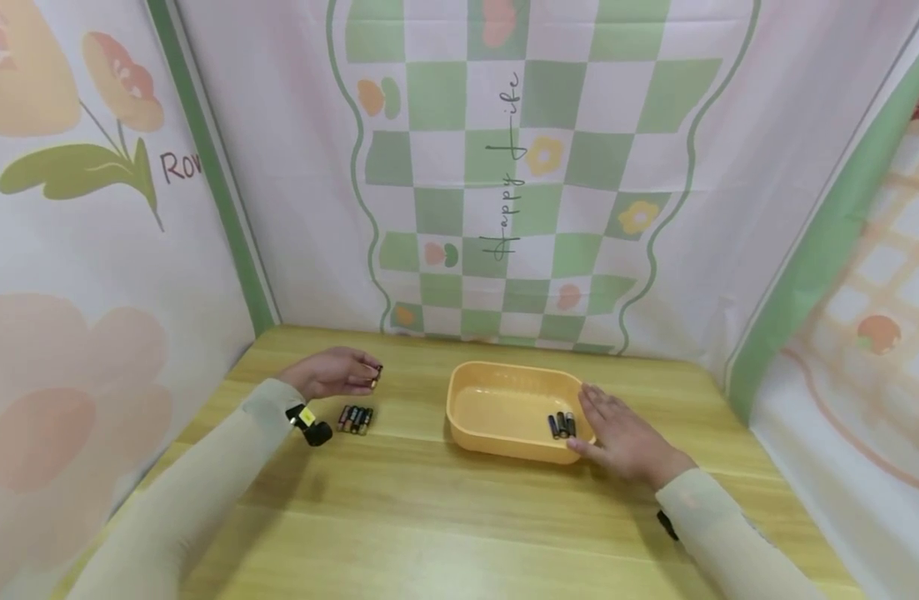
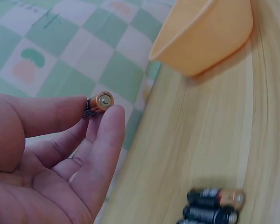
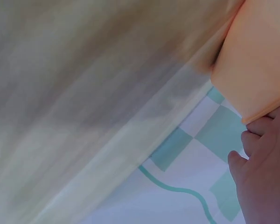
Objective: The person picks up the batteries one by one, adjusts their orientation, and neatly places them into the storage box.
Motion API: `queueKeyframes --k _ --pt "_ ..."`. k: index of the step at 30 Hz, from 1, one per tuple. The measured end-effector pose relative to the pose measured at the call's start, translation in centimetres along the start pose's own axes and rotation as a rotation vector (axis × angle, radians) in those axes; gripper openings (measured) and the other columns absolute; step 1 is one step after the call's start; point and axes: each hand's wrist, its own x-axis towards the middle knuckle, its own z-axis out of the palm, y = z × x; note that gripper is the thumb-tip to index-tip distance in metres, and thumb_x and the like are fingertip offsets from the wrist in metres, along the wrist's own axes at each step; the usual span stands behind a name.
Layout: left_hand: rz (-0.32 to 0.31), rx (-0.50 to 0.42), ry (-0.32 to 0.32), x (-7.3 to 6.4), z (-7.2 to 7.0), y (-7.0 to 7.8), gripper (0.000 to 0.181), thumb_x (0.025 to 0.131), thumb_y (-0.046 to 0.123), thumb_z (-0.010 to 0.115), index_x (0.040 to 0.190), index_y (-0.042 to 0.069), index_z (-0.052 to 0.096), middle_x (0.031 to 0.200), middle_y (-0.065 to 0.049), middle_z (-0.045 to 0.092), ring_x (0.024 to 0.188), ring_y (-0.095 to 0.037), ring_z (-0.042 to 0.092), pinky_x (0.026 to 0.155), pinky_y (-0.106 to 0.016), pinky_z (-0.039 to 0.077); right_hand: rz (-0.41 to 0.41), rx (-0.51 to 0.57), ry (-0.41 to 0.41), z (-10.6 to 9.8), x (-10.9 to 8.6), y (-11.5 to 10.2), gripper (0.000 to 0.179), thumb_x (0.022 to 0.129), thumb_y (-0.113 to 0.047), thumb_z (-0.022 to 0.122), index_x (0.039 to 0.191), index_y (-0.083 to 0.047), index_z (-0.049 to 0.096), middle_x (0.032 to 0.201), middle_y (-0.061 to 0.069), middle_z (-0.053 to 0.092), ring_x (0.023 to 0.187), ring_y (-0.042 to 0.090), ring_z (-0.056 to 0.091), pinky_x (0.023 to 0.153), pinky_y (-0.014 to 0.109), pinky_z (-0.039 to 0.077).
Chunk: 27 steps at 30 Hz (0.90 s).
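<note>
My left hand (image 1: pixel 332 372) pinches a battery (image 2: pixel 100 102) between thumb and fingertips, above the table's left side. Its copper-coloured end faces the left wrist camera. Just below that hand, several black-and-copper batteries (image 1: pixel 355 419) lie side by side in a row on the table; part of this row also shows in the left wrist view. To the right stands a shallow yellow-orange plastic basin (image 1: pixel 496 450), with three dark batteries (image 1: pixel 561 425) inside near its right end. Over the basin's right rim rests my right hand (image 1: pixel 624 433), fingers extended along the edge and thumb toward the front corner.
The wooden table (image 1: pixel 429 525) meets a checked green-and-white curtain (image 1: pixel 496 208) at the back. Printed cloth (image 1: pixel 77 250) hangs along the left side, and more cloth (image 1: pixel 864 333) hangs on the right. Bare tabletop lies between the battery row and the basin.
</note>
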Motion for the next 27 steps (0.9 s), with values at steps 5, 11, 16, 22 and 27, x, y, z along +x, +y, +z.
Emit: queueKeyframes --k 5,11,16,22,27 --pt "0.003 0.018 -0.037 0.7 1.4 0.6 0.034 0.097 -0.001 0.054 0.128 -0.011 0.046 0.098 -0.013 0.061 0.085 -0.02 0.063 0.086 -0.034 0.056 -0.006 -0.023 -0.002 -0.2 0.0 -0.1 0.089 0.098 -0.062 0.038 0.15 0.007 0.02 0.158 0.023 0.013 0.144 0.039 0.013 0.117 0.052 0.016" --pt "-0.005 0.03 -0.06 1.9 3.0 1.4 0.03 0.097 -0.002 0.054 0.125 -0.008 0.048 0.102 -0.017 0.058 0.082 -0.02 0.062 0.084 -0.034 0.057 0.0 -0.024 -0.012 -0.5 -0.1 -0.1 0.089 0.098 -0.062 0.037 0.15 0.007 0.02 0.158 0.022 0.011 0.144 0.038 0.012 0.117 0.05 0.016" --pt "-0.018 0.031 -0.089 3.0 4.4 1.8 0.035 0.096 -0.002 0.055 0.129 -0.011 0.046 0.105 -0.019 0.058 0.082 -0.02 0.062 0.085 -0.035 0.057 -0.012 -0.03 0.004 -0.5 -0.1 0.0 0.088 0.098 -0.061 0.039 0.149 0.009 0.022 0.157 0.024 0.014 0.143 0.04 0.014 0.116 0.051 0.017" --pt "-0.026 0.034 -0.116 4.2 6.1 1.7 0.036 0.095 -0.003 0.056 0.129 -0.011 0.046 0.106 -0.021 0.058 0.081 -0.02 0.062 0.083 -0.034 0.057 -0.016 -0.029 0.003 -0.4 -0.1 -0.1 0.088 0.098 -0.06 0.038 0.149 0.009 0.021 0.157 0.024 0.014 0.144 0.039 0.014 0.117 0.05 0.016" --pt "-0.017 0.051 -0.136 4.8 7.4 1.9 0.031 0.094 -0.004 0.056 0.124 -0.009 0.05 0.098 -0.016 0.06 0.08 -0.019 0.062 0.081 -0.033 0.058 -0.018 -0.042 0.014 -0.1 0.0 0.1 0.088 0.098 -0.061 0.038 0.149 0.009 0.021 0.157 0.024 0.013 0.144 0.039 0.014 0.117 0.05 0.017"
